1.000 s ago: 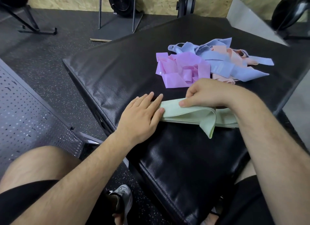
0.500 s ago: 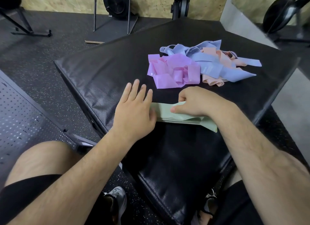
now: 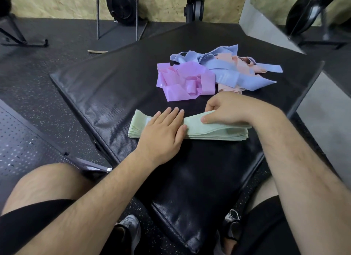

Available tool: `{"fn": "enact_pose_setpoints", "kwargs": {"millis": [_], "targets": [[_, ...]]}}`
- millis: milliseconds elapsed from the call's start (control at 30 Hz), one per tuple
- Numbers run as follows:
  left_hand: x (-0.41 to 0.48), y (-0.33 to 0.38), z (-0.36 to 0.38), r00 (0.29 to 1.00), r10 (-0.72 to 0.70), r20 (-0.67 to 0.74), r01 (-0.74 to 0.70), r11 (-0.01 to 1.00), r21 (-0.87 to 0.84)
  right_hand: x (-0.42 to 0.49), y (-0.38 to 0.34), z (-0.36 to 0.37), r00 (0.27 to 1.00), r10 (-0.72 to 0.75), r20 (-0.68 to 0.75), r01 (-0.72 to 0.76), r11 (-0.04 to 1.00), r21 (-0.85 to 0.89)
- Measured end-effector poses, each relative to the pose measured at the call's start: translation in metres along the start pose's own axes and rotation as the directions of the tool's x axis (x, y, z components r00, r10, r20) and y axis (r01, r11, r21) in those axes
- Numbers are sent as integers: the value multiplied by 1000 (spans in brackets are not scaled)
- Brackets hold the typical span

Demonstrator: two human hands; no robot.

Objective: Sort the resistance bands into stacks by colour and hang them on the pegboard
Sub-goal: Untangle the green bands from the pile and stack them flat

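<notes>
A flat stack of pale green bands (image 3: pixel 214 133) lies on the black mat (image 3: pixel 106 95) in front of me. My left hand (image 3: pixel 163 133) lies flat on the stack's left half, fingers straight. My right hand (image 3: pixel 226 110) pinches the top green band near the middle of the stack, lifting its edge a little. Beyond the stack sit a loose heap of purple bands (image 3: pixel 184 82), a tangle of blue bands (image 3: pixel 229 74) and peach bands (image 3: pixel 237 62) mixed under the blue ones.
A grey perforated pegboard (image 3: pixel 24 140) lies low at my left, beside my knee. Gym stands and a fan (image 3: pixel 121 6) stand on the dark rubber floor behind the mat. My legs and shoes flank the mat's near corner.
My left hand has slid from the stack's left end onto its top. The green bands now lie straighter, and the loose tail that hung at the right has been laid onto the stack.
</notes>
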State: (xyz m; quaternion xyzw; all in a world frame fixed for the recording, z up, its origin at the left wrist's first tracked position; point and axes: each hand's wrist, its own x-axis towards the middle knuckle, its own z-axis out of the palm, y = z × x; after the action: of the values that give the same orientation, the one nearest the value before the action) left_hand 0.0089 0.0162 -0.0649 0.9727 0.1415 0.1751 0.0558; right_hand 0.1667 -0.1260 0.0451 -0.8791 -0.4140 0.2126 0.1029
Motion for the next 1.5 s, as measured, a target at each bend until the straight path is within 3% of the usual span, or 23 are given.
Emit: {"fn": "enact_pose_setpoints", "kwargs": {"millis": [300,367,500,667,800,1100,1233,1367,1500], "targets": [[8,10,-12,994,-51,97,49,998,30,0,14,16,994,99,-40,-100,994,-32],[14,21,-14,998,5,68,-8,999,47,0,14,17,993,103,-49,-106,993,-49],[28,49,3,987,152,59,-146,985,-89,-1,15,18,993,100,-68,-105,991,-84],[26,51,17,984,176,14,-174,981,-88,-7,20,15,994,91,-66,-95,994,-57],[27,52,15,984,160,81,-154,986,-70,-16,28,6,994,89,-60,-93,993,-69],[25,54,8,979,150,141,-142,988,-64,-40,57,1,981,80,-175,-60,991,118],[26,55,8,972,141,190,-134,990,-47,-44,63,13,969,42,-244,-19,995,98],[27,54,8,971,140,195,-135,990,-38,-48,72,26,970,61,-236,-43,996,77],[27,55,8,972,132,194,-124,991,-51,-55,82,32,972,116,-203,-77,979,188]]}}
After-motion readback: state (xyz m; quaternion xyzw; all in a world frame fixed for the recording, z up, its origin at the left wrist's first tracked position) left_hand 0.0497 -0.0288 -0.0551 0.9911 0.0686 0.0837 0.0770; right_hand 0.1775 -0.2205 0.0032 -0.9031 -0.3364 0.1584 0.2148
